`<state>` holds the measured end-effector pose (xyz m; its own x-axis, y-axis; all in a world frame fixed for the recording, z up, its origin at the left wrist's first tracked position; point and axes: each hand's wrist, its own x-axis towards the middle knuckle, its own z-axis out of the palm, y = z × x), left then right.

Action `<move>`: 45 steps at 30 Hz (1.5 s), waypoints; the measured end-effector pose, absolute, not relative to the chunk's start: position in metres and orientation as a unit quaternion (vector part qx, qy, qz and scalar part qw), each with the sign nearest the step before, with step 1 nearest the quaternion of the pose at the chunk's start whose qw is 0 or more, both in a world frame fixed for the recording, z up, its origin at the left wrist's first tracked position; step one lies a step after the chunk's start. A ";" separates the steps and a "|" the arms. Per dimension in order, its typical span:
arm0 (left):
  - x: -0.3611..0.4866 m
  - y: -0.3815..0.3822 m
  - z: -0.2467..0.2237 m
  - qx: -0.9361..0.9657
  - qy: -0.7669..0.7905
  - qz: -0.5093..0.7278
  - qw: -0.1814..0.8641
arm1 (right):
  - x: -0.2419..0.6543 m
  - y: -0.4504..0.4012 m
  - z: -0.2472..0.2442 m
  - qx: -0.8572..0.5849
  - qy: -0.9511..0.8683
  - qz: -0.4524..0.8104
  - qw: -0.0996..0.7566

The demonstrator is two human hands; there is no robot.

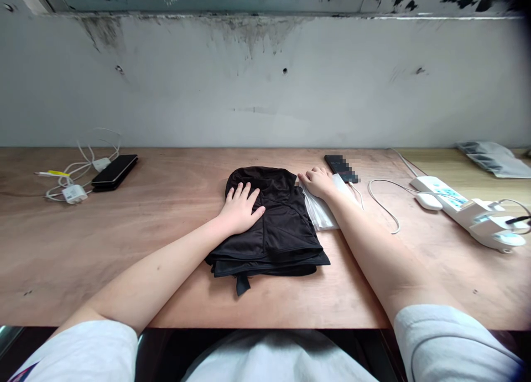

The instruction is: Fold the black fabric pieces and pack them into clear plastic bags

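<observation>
A folded black cloth garment [282, 233] lies in the middle of the wooden table [103, 249], with a small strap hanging off its near edge. My left hand [243, 208] rests flat on top of it, fingers spread and holding nothing. To the garment's right sits a white plastic-wrapped packet [319, 213]. My right hand [317, 183] lies on the packet's far end, fingers relaxed and not gripping. Just beyond those fingers, a black phone [338, 167] lies on the table with a thin white cable running from it.
At the left are a black phone [114, 172] and tangled white cables with chargers [74, 194]. At the right are a white power strip [446, 197] with plugs, a white mouse [428, 201] and a grey packet [493, 160]. A stained concrete wall [265, 94] bounds the table's far edge.
</observation>
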<state>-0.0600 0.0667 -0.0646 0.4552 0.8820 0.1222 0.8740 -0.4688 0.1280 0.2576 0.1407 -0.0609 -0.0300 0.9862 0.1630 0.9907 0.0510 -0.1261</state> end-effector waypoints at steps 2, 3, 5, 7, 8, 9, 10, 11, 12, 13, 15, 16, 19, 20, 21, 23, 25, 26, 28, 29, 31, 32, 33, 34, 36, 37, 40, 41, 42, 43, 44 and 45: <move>-0.060 0.067 -0.065 0.852 0.516 0.086 0.022 | 0.258 0.140 -0.059 -0.685 -0.718 -0.009 0.121; -0.060 0.067 -0.065 0.852 0.516 0.087 0.021 | 0.259 0.139 -0.058 -0.683 -0.718 -0.007 0.131; -0.060 0.067 -0.065 0.852 0.515 0.086 0.020 | 0.259 0.138 -0.055 -0.682 -0.717 0.001 0.144; -0.060 0.067 -0.065 0.853 0.515 0.085 0.019 | 0.258 0.137 -0.054 -0.678 -0.720 0.004 0.148; -0.060 0.067 -0.065 0.853 0.514 0.085 0.018 | 0.257 0.137 -0.054 -0.672 -0.726 0.005 0.148; -0.060 0.067 -0.065 0.853 0.514 0.085 0.017 | 0.257 0.137 -0.054 -0.665 -0.733 0.006 0.145; -0.060 0.067 -0.065 0.853 0.514 0.085 0.016 | 0.256 0.137 -0.054 -0.657 -0.740 0.008 0.141; -0.060 0.066 -0.064 0.854 0.514 0.084 0.014 | 0.255 0.137 -0.055 -0.651 -0.747 0.008 0.135; -0.060 0.066 -0.064 0.854 0.514 0.084 0.013 | 0.255 0.138 -0.057 -0.647 -0.751 0.008 0.129; -0.060 0.066 -0.064 0.854 0.514 0.083 0.012 | 0.254 0.139 -0.058 -0.647 -0.753 0.007 0.122; -0.060 0.066 -0.063 0.853 0.515 0.081 0.012 | 0.254 0.141 -0.062 -0.652 -0.751 0.002 0.110; -0.059 0.066 -0.063 0.853 0.515 0.080 0.012 | 0.254 0.142 -0.063 -0.654 -0.749 -0.001 0.108; -0.059 0.065 -0.063 0.853 0.516 0.077 0.011 | 0.257 0.143 -0.065 -0.652 -0.747 -0.006 0.129; -0.059 0.065 -0.063 0.853 0.516 0.076 0.010 | 0.257 0.142 -0.064 -0.651 -0.746 -0.006 0.142; -0.059 0.065 -0.062 0.853 0.517 0.074 0.010 | 0.258 0.142 -0.063 -0.650 -0.744 -0.001 0.154; -0.059 0.065 -0.062 0.853 0.517 0.072 0.011 | 0.259 0.140 -0.059 -0.650 -0.740 0.021 0.172; -0.059 0.065 -0.062 0.853 0.517 0.069 0.010 | 0.259 0.137 -0.056 -0.648 -0.737 0.049 0.186; -0.059 0.065 -0.062 0.853 0.517 0.068 0.010 | 0.258 0.136 -0.055 -0.645 -0.736 0.060 0.195; -0.059 0.066 -0.062 0.853 0.517 0.068 0.008 | 0.257 0.134 -0.054 -0.641 -0.733 0.071 0.216; -0.059 0.066 -0.062 0.853 0.518 0.068 0.008 | 0.256 0.133 -0.054 -0.639 -0.730 0.072 0.229; -0.059 0.066 -0.062 0.853 0.518 0.070 0.007 | 0.256 0.132 -0.053 -0.635 -0.723 0.068 0.264; -0.059 0.066 -0.062 0.853 0.517 0.071 0.007 | 0.256 0.131 -0.052 -0.631 -0.719 0.063 0.285; -0.059 0.066 -0.062 0.853 0.516 0.072 0.007 | 0.257 0.130 -0.049 -0.624 -0.715 0.056 0.309; -0.058 0.066 -0.063 0.854 0.516 0.073 0.007 | 0.258 0.129 -0.045 -0.614 -0.713 0.047 0.336; -0.058 0.066 -0.063 0.854 0.515 0.077 0.007 | 0.258 0.125 -0.032 -0.586 -0.707 0.019 0.397; -0.058 0.066 -0.064 0.853 0.515 0.080 0.008 | 0.258 0.122 -0.022 -0.564 -0.706 0.001 0.428; -0.058 0.064 -0.062 0.851 0.516 0.097 0.017 | 0.246 0.108 0.013 -0.457 -0.748 -0.057 0.477; -0.058 0.063 -0.060 0.850 0.514 0.116 0.020 | 0.237 0.100 0.025 -0.403 -0.788 -0.071 0.461; -0.059 0.062 -0.058 0.850 0.505 0.146 0.028 | 0.227 0.091 0.036 -0.349 -0.822 -0.081 0.442; -0.060 0.059 -0.055 0.854 0.484 0.183 0.048 | 0.215 0.081 0.044 -0.301 -0.854 -0.087 0.417; -0.061 0.057 -0.052 0.860 0.450 0.226 0.087 | 0.201 0.070 0.050 -0.255 -0.881 -0.089 0.389; -0.061 0.055 -0.049 0.859 0.407 0.274 0.148 | 0.186 0.059 0.052 -0.212 -0.908 -0.091 0.351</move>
<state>-0.0611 0.0546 -0.0485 0.5190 0.7803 0.3489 0.6179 -0.6246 0.4777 0.1862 0.0590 0.0525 -0.6640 0.3207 0.6754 0.4480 0.8939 0.0160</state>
